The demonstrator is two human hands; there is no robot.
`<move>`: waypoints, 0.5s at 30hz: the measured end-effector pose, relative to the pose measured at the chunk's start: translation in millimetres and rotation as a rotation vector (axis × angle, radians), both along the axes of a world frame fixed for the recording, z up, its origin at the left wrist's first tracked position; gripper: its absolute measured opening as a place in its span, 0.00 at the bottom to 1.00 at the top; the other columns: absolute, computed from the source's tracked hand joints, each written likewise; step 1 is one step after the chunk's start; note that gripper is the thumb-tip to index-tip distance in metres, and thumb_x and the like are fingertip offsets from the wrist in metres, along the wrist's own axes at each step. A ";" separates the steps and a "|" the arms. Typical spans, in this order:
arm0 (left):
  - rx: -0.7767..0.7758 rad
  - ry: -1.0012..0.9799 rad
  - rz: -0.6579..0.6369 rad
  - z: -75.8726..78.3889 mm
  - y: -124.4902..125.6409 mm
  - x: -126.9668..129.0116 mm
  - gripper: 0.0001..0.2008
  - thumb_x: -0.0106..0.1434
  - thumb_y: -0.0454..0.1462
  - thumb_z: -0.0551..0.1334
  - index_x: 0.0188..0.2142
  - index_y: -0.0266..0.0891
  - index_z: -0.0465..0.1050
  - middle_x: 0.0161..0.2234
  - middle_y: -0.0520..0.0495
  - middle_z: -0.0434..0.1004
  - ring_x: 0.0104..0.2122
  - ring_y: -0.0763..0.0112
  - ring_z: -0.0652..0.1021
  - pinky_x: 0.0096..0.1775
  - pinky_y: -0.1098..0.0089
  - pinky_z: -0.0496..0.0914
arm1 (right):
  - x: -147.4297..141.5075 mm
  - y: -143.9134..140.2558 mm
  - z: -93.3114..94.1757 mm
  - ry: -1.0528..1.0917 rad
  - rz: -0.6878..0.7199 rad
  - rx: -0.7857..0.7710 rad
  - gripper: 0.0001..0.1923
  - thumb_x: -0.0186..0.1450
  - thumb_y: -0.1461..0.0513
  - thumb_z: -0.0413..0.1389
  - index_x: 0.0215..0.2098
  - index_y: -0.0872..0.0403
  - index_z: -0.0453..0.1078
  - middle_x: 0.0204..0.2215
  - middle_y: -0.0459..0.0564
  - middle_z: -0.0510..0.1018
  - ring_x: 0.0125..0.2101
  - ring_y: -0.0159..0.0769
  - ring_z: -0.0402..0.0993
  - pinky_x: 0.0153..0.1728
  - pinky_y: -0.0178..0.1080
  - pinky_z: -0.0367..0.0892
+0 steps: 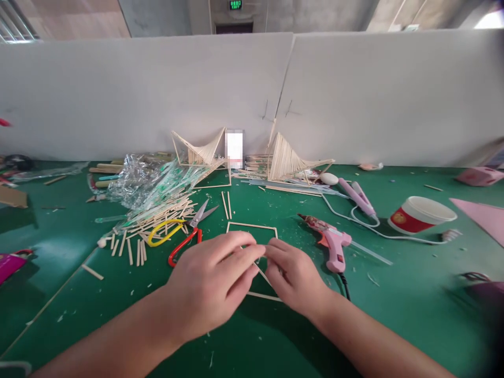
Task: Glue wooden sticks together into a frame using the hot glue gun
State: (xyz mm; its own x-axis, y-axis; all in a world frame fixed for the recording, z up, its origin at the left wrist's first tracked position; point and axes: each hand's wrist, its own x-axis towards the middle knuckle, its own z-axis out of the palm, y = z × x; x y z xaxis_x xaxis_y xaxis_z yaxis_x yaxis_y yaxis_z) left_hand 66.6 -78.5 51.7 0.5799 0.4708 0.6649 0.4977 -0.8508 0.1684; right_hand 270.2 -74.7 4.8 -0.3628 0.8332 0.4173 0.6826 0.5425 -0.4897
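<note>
My left hand (214,273) and my right hand (293,275) meet at the fingertips in the middle of the table. Both are closed in a pinch around a thin wooden stick (263,274), which slants between them; its ends are hidden by my fingers. Below them is a four-sided frame of wooden sticks (252,226), its far and near edges showing and its middle covered by my hands. Scissors (195,223) with one yellow and one red handle lie open beside my left hand. To the right of my right hand rests a pink hot glue gun (333,241) with a clear glue stick in its back.
Loose cut sticks (165,215) and crumpled clear plastic wrap (137,181) lie at left. Two curved stick models (200,152) (287,160) stand by the white partition (157,94). A paper cup (421,215) and a corded pink-white tool (357,197) are at right.
</note>
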 end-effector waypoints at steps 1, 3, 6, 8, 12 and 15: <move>-0.003 0.042 -0.026 -7.3 9.6 3.3 0.10 0.66 0.31 0.58 0.45 0.37 0.73 0.38 0.45 0.78 0.34 0.68 0.79 0.36 0.68 0.76 | -2.1 -1.5 1.1 -0.005 0.019 0.015 0.11 0.60 0.69 0.46 0.31 0.54 0.70 0.26 0.48 0.70 0.26 0.34 0.67 0.26 0.36 0.62; 0.063 0.071 -0.052 -22.7 22.3 6.9 0.08 0.67 0.32 0.57 0.44 0.36 0.73 0.38 0.45 0.78 0.36 0.66 0.78 0.39 0.66 0.75 | -6.6 -3.9 2.2 -0.009 0.057 0.034 0.10 0.60 0.70 0.47 0.30 0.54 0.69 0.26 0.48 0.69 0.26 0.35 0.66 0.26 0.36 0.61; 0.163 0.189 -0.051 -37.3 26.1 5.4 0.10 0.66 0.27 0.55 0.43 0.34 0.72 0.35 0.45 0.77 0.34 0.66 0.77 0.39 0.65 0.74 | -11.3 -5.4 -0.4 0.001 0.108 0.022 0.12 0.63 0.70 0.46 0.30 0.54 0.69 0.26 0.49 0.70 0.27 0.34 0.66 0.26 0.35 0.63; 0.212 0.284 -0.043 -38.5 24.0 2.6 0.10 0.66 0.27 0.55 0.44 0.33 0.72 0.32 0.45 0.76 0.32 0.66 0.76 0.37 0.64 0.73 | -12.9 -5.3 -3.3 0.013 0.122 0.002 0.13 0.65 0.70 0.46 0.29 0.55 0.69 0.25 0.49 0.70 0.26 0.32 0.67 0.25 0.34 0.64; 0.289 0.374 -0.055 -32.5 25.8 -6.8 0.12 0.66 0.27 0.54 0.48 0.28 0.70 0.32 0.43 0.76 0.31 0.65 0.74 0.34 0.64 0.72 | -12.5 -4.7 1.1 0.008 0.131 -0.021 0.10 0.67 0.67 0.48 0.33 0.54 0.71 0.27 0.49 0.74 0.28 0.33 0.71 0.28 0.34 0.68; 0.260 0.323 0.018 -32.0 34.9 -21.8 0.12 0.67 0.27 0.53 0.46 0.29 0.71 0.32 0.43 0.76 0.31 0.65 0.74 0.32 0.65 0.72 | 0.2 -3.1 18.7 -0.055 -0.011 0.052 0.12 0.66 0.63 0.51 0.46 0.54 0.72 0.41 0.55 0.77 0.40 0.40 0.75 0.39 0.41 0.71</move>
State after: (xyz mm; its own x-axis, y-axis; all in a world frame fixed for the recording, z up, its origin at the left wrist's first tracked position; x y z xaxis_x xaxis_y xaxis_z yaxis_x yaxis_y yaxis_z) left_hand 44.8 -43.5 19.6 0.7714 0.3232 0.5482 0.5049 -0.8352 -0.2181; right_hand 270.3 -77.8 23.5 -0.3770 0.8150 0.4400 0.7139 0.5584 -0.4226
